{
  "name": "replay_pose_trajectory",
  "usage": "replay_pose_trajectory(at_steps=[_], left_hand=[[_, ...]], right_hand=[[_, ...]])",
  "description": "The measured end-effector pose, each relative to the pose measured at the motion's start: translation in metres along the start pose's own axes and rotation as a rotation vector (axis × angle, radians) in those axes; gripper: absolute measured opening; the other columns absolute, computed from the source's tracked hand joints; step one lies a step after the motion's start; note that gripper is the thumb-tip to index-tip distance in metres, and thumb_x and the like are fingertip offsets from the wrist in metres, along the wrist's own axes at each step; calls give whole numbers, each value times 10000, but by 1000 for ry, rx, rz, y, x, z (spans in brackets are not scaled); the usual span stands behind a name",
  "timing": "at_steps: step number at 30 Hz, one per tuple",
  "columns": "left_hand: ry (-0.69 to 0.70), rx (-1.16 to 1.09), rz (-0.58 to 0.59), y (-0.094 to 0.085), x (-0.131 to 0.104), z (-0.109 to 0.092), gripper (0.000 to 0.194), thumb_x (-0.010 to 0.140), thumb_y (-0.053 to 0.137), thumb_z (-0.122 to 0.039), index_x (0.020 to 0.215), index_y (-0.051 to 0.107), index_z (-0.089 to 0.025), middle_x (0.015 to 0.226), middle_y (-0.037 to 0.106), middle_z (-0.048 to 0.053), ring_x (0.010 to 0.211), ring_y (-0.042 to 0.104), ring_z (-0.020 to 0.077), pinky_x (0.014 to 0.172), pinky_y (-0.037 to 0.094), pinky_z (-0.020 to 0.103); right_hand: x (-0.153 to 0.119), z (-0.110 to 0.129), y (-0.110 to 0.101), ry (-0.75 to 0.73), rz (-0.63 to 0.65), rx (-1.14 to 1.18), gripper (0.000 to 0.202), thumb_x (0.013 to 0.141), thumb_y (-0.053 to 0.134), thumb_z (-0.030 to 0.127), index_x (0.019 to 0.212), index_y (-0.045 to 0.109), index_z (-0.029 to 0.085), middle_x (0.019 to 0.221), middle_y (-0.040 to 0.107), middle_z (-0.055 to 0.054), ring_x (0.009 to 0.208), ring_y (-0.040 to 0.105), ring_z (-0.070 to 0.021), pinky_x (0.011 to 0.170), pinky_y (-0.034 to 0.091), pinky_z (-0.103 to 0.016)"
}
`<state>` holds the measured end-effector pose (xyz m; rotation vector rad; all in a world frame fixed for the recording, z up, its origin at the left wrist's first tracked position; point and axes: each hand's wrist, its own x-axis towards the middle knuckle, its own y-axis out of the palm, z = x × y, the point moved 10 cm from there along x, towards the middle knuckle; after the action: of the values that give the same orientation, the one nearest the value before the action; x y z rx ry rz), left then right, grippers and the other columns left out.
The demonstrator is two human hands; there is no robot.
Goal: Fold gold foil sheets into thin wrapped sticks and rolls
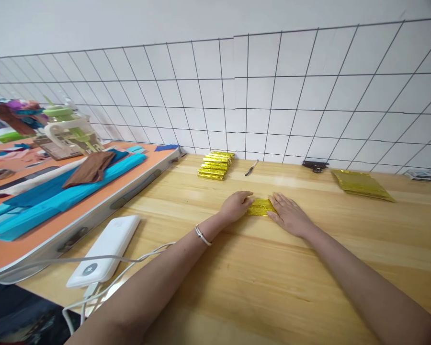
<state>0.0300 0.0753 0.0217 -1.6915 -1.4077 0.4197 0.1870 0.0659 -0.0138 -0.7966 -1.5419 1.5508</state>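
A small rectangle of shiny gold foil (260, 207) lies flat on the wooden table between my two hands. At its left end my left hand (237, 206) touches it, with the fingers pressed together and curled over that edge. My right hand (288, 213) rests on the right end, fingers stretched out and the thumb apart. Farther back, several folded gold foil pieces (216, 166) lie in an overlapping row. A flat gold sheet or packet (362, 185) is at the back right.
A pen (252, 168) and a black clip-like object (315, 166) lie near the wall. At left are a white power bank (106, 249) with cables and an orange-topped table (129, 177) bearing blue fabric, brown cloth and a green-lidded bottle (72, 127).
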Motion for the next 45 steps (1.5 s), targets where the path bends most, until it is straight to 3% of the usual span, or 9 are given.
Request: replay_pose_trajectory(at_steps=[5, 10, 20, 23, 27, 31, 35, 39, 45], left_hand=[[-59, 101, -53, 10, 21, 2, 268, 800, 532, -393, 879, 607, -148, 912, 615, 108, 947, 543, 242, 857, 394, 356], [-89, 71, -34, 10, 28, 12, 247, 701, 636, -410, 728, 562, -176, 729, 597, 30, 690, 542, 169, 638, 397, 255], [-149, -116, -275, 1, 11, 0, 327, 910, 312, -447, 740, 440, -199, 578, 435, -45, 535, 414, 106, 514, 274, 211], [-144, -165, -340, -8, 5, -5, 314, 914, 318, -435, 724, 409, -202, 574, 404, -51, 532, 390, 104, 519, 261, 215], [-130, -229, -413, -22, -3, -9, 285, 915, 333, -409, 730, 401, -203, 589, 389, -52, 546, 374, 102, 536, 264, 214], [-105, -300, -456, -28, -8, -14, 252, 907, 361, -387, 750, 423, -200, 608, 403, -49, 564, 382, 100, 553, 277, 211], [-82, -388, -483, -29, -11, -18, 247, 904, 364, -381, 754, 429, -196, 620, 398, -46, 580, 379, 99, 564, 292, 209], [-79, -497, -485, -25, -12, -21, 290, 913, 332, -399, 717, 388, -193, 635, 360, -42, 588, 352, 96, 565, 313, 200], [-110, -653, -421, -15, -13, -25, 351, 907, 310, -470, 689, 333, -196, 624, 324, -44, 558, 333, 89, 514, 332, 179]], right_hand=[[-1, 0, -1, -3, -10, 16, 706, 858, 128, 632, 1434, 161, 225, 1496, 148, -45, 1362, 117, -222, 1086, 149, -404], [-2, 2, -4, -17, -23, 30, 699, 862, 147, 624, 1434, 166, 223, 1494, 158, -46, 1361, 125, -233, 1085, 151, -409], [-4, 3, -18, 3, -119, 107, 661, 875, 247, 565, 1407, 238, 173, 1444, 297, -89, 1326, 235, -258, 1070, 223, -422], [-6, -9, -31, 78, -225, 274, 645, 877, 272, 552, 1398, 255, 174, 1446, 293, -91, 1324, 246, -252, 1070, 238, -415], [-20, -40, -48, 331, -447, 721, 633, 863, 337, 562, 1375, 289, 192, 1393, 379, -116, 1228, 408, -250, 1016, 329, -395], [-33, -47, -46, 448, -571, 1132, 516, 790, 464, 600, 1120, 543, 212, 1047, 636, -70, 975, 579, -245, 815, 472, -360], [-36, -40, -39, 473, -610, 1415, 389, 734, 567, 569, 847, 600, 199, 798, 641, -10, 728, 590, -183, 624, 479, -286], [-39, -40, -44, 481, -705, 1510, 312, 731, 616, 497, 779, 587, 190, 720, 592, 20, 647, 540, -135, 586, 442, -242], [-44, -42, -57, 453, -800, 1427, 310, 748, 588, 501, 773, 578, 193, 687, 556, 29, 610, 491, -120, 554, 414, -225]])
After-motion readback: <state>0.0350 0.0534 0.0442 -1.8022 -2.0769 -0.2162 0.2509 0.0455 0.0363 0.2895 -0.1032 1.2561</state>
